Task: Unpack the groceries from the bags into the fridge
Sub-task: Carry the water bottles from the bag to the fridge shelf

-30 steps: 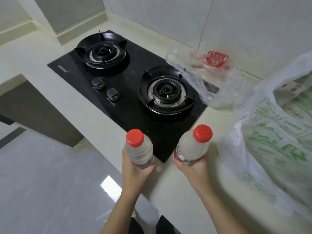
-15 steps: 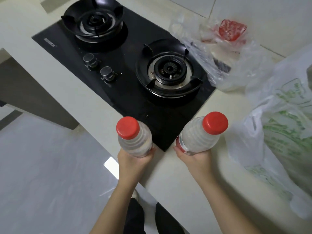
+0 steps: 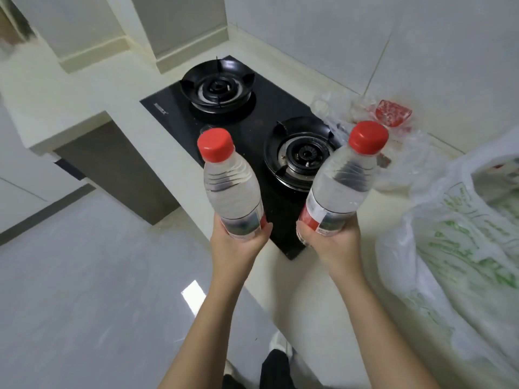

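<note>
1. Left grip (image 3: 240,244): my fingers clamp the first water bottle (image 3: 231,189), held up before the gas hob (image 3: 269,108).
2. Right grip (image 3: 335,244): clamped on the second water bottle (image 3: 339,189), near the grocery bag (image 3: 463,248) on the counter (image 3: 303,276).

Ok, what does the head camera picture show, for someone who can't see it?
Left hand grips one red-capped clear plastic water bottle, right hand grips a second red-capped bottle, by a cream counter. Nearby are a black gas hob and a white plastic bag printed green.
</note>
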Motion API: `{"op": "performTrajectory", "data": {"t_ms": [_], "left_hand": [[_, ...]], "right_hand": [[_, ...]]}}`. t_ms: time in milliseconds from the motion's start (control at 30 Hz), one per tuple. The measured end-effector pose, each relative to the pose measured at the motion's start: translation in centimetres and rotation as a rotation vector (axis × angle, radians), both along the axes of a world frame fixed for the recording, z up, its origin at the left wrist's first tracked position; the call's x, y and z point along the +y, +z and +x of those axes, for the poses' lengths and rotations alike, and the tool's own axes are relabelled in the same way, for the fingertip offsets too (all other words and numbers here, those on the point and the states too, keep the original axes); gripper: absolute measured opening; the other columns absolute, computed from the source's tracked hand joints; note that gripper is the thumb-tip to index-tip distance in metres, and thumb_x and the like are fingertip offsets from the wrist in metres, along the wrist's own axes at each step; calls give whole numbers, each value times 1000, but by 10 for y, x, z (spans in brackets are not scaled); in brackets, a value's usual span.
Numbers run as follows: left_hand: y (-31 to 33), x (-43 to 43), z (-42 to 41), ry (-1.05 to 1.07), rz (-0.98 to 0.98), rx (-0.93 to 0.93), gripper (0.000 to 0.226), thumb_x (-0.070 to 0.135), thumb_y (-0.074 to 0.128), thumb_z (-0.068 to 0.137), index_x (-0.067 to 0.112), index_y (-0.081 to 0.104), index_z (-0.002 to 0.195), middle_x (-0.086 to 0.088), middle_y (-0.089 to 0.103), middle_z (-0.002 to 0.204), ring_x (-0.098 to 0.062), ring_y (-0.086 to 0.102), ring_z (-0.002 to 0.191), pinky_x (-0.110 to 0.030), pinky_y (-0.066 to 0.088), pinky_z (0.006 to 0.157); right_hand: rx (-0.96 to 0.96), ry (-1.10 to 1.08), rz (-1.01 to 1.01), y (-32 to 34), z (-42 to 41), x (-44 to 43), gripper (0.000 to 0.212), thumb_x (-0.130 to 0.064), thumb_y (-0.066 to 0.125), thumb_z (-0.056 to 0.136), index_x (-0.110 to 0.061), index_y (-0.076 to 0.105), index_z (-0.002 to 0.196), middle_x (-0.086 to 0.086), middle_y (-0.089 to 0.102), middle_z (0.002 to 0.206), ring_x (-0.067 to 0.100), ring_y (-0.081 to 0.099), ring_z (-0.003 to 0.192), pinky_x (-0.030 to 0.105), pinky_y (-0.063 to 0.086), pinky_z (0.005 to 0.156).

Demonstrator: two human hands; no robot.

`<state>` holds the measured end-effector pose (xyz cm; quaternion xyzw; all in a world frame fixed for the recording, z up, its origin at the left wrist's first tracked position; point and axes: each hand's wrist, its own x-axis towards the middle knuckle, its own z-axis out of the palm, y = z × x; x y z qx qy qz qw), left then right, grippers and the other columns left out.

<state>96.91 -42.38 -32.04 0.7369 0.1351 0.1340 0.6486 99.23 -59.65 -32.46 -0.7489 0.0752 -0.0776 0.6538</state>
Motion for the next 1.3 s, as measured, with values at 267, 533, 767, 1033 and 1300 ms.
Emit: {"op": "performTrajectory", "data": {"t_ms": [267, 533, 767, 1033, 1300], "left_hand": [[89, 56, -40, 141, -57, -128, 66, 20, 86, 66, 36, 52, 120, 15, 68, 105, -7, 67, 96, -16, 54, 70], [140, 154, -118, 322, -54, -227, 64, 19, 87, 69, 28, 54, 123, 9, 69, 105, -7, 69, 93, -17, 56, 68], [172, 235, -214, 519, 4, -262, 54, 25, 85, 68, 32, 58, 114, 11, 72, 97, -7, 70, 87, -17, 54, 63], [187, 296, -318, 872, 125, -266, 50, 27, 86, 64, 37, 57, 104, 17, 70, 90, -4, 69, 83, -17, 54, 62], [193, 314, -398, 1216, 266, -259, 49, 31, 87, 67, 32, 61, 107, 18, 72, 94, -2, 70, 86, -18, 55, 70]], "right_hand": [[-116, 144, 199, 78, -12, 72, 58, -6, 86, 67, -21, 54, 114, -20, 71, 89, -2, 69, 78, 12, 51, 60], [-216, 384, 227, 133, -58, 162, 61, -10, 85, 72, -34, 51, 117, -10, 67, 103, 4, 68, 93, 17, 54, 69], [-229, 670, 306, 169, -122, 263, 58, -16, 84, 71, -35, 55, 118, -11, 70, 107, 8, 68, 98, 23, 56, 78], [-215, 978, 317, 186, -188, 360, 77, -32, 87, 67, -28, 48, 134, -6, 66, 119, 9, 65, 107, 27, 57, 87], [-204, 1330, 312, 197, -238, 441, 59, -17, 85, 72, -23, 52, 122, -1, 66, 108, 9, 66, 96, 25, 57, 78]]}}
